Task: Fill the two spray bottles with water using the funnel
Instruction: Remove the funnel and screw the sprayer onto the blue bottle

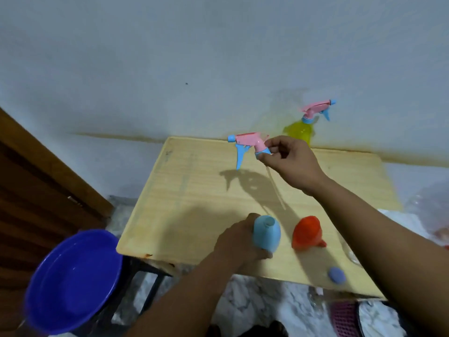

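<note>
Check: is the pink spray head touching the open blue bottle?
Apart. The head view shows the right hand holding the spray head up, bare table plainly between it and the blue bottle.

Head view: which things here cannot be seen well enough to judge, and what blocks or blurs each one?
- Blue bottle: lower body hidden by the left hand; water level inside unknown.
- Yellow bottle: base hidden behind the right hand.
- Blue basin: blurred, so its water level is unclear.
- Clear object by the right forearm: partly covered, cannot be identified.
- Red thing: cut off by the right edge.
</note>
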